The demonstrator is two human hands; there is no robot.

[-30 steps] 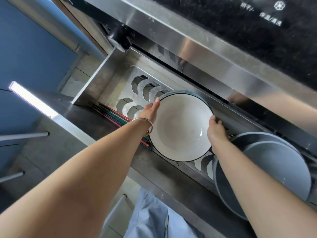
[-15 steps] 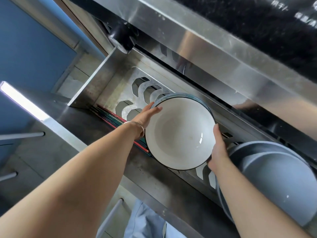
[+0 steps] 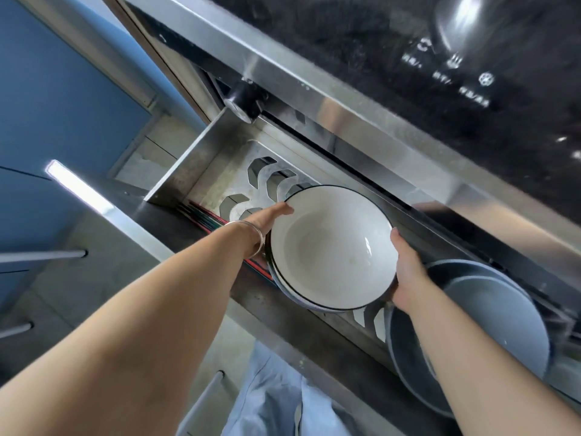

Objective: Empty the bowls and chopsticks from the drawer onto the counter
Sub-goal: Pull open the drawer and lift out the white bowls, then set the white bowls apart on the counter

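A stack of white bowls [image 3: 330, 247] with dark rims hangs over the open steel drawer [image 3: 188, 165]. My left hand [image 3: 267, 220], a bangle on its wrist, presses the stack's left rim. My right hand [image 3: 405, 272] cups the right rim from below. Red and green chopsticks [image 3: 204, 217] lie along the drawer's front left, partly hidden by my left arm. Grey plates [image 3: 490, 313] stand in the drawer rack at the right.
The slotted metal rack [image 3: 267, 177] lines the drawer floor. Above the drawer runs a steel counter edge [image 3: 314, 89] with a black cooktop [image 3: 440, 89] and a dark pot [image 3: 462, 20]. Blue cabinet fronts [image 3: 47, 105] stand at left.
The bowl stack has lifted out of the rack and tilted flatter, showing a second rim beneath. My right hand slid under its right side; the view shifted to show more cooktop.
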